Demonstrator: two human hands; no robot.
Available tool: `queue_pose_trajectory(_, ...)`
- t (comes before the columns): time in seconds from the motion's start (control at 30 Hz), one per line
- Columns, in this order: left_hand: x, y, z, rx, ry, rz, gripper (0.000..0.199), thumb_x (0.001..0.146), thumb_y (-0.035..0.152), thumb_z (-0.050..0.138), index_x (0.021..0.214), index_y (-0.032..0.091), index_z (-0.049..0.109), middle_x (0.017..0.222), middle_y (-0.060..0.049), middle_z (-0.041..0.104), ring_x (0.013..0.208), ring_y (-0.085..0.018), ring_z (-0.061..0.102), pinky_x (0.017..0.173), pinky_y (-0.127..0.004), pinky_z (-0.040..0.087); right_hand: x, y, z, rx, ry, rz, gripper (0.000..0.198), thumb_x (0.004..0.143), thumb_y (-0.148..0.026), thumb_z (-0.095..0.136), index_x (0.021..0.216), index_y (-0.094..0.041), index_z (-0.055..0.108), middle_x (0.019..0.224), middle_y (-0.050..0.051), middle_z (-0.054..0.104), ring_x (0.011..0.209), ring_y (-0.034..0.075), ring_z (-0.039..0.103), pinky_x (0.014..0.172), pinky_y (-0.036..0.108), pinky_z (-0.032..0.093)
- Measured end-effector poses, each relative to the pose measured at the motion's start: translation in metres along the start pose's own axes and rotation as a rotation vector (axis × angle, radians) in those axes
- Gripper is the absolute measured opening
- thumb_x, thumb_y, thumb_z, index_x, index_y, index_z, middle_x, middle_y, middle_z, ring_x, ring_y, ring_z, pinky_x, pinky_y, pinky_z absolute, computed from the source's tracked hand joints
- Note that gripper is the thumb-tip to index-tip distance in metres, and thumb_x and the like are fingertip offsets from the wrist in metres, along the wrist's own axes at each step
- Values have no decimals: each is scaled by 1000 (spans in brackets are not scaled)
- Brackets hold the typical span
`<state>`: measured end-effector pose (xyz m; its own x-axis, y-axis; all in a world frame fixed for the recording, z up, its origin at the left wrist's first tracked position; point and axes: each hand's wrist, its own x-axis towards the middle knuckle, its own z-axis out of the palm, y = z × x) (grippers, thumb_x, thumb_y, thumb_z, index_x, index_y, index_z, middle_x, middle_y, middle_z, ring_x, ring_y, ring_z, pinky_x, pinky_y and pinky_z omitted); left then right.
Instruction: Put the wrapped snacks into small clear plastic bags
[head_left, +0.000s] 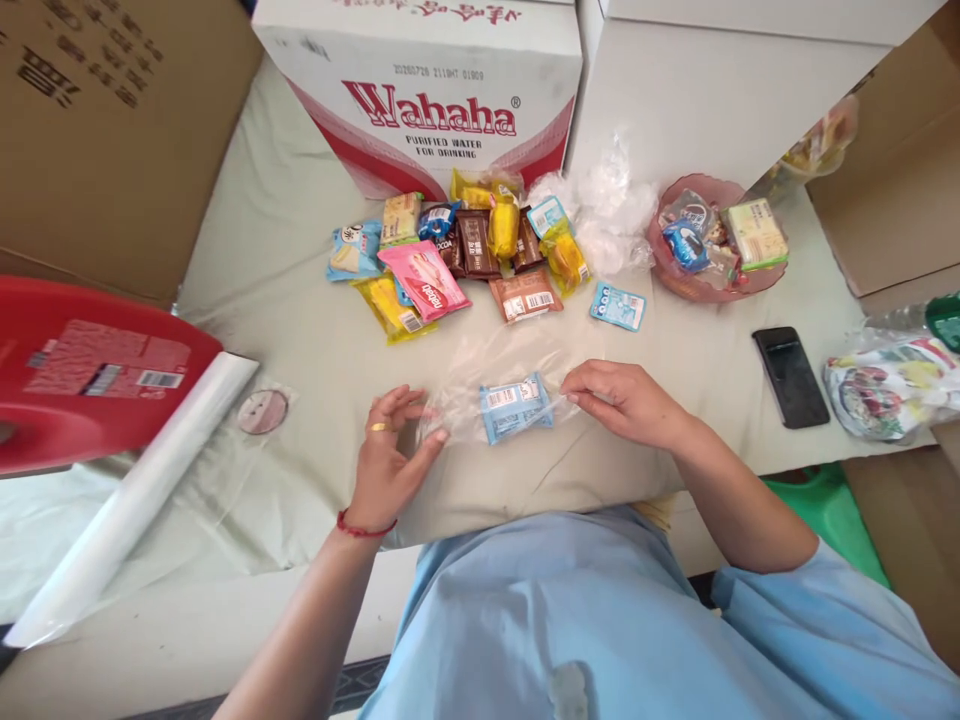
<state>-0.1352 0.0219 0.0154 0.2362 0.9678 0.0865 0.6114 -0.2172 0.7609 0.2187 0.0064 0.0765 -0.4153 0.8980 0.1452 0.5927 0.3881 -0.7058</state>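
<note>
A small blue snack packet (516, 408) with a white label lies on clear plastic film (469, 385) near the table's front edge. My left hand (394, 450), with a ring and red bracelet, curls at the film's left edge. Its thumb and fingertips hold the film loosely, with a small gap between them. On the other side, my right hand (626, 400) pinches the film between thumb and fingers, just right of the packet. Neither hand touches the packet itself.
Behind lie a pile of wrapped snacks (476, 245), crumpled clear plastic (615, 215) and a blue-white sachet (617, 306). A pink bowl (694, 290) and a phone (790, 377) are at right. At left are a film roll (142, 490), round pink item (262, 410) and red container (97, 370). Boxes (450, 100) stand behind.
</note>
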Motion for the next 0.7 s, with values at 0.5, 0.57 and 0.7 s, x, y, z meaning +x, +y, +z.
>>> queue_pose_trajectory(0.5,10,14,0,241,569,-30,30,95,28,59,123,20,62,127,-16,58,130,-34,54,117,-60,40,25,28,-6,-321,252,222,26,104,-34,52,108,-21,75,98,9,72,92,25,67,83,38,54)
queue_pose_trajectory(0.57,1,25,-5,294,625,63,22,95,24,57,114,23,68,115,-13,62,122,-34,58,113,-62,40,50,24,-4,-375,201,133,25,104,-30,51,110,-21,74,106,11,73,101,27,65,91,41,53)
queue_pose_trajectory(0.7,-9,55,6,443,321,376,29,92,17,57,109,31,75,104,-5,75,105,-28,65,99,-52,44,102,18,18,-477,-82,49,25,100,-24,60,121,-17,72,126,14,71,122,31,60,102,46,50)
